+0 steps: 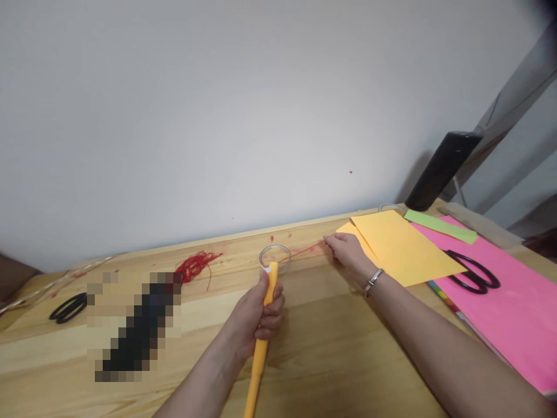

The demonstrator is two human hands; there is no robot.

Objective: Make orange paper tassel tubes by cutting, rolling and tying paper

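My left hand point(263, 313) is wrapped round a rolled yellow-orange paper tube point(258, 366), which slants up from the bottom edge. At the tube's top, a thin pale ring point(275, 247) stands out beyond my thumb, with a bit of white at the joint. A red thread point(308, 249) runs taut from the ring to my right hand point(343, 247), whose thumb and forefinger pinch its end. How the thread is fixed at the ring is too small to make out. A bundle of red thread point(195, 267) lies on the table to the left.
Yellow sheets point(400, 249), a green strip point(441, 226) and pink paper point(513, 313) lie at right, with black-handled scissors point(476, 276) among them. A black cylinder point(444, 171) stands by the wall. Other black-handled scissors point(68, 307) lie left, near a pixelated dark object point(139, 331).
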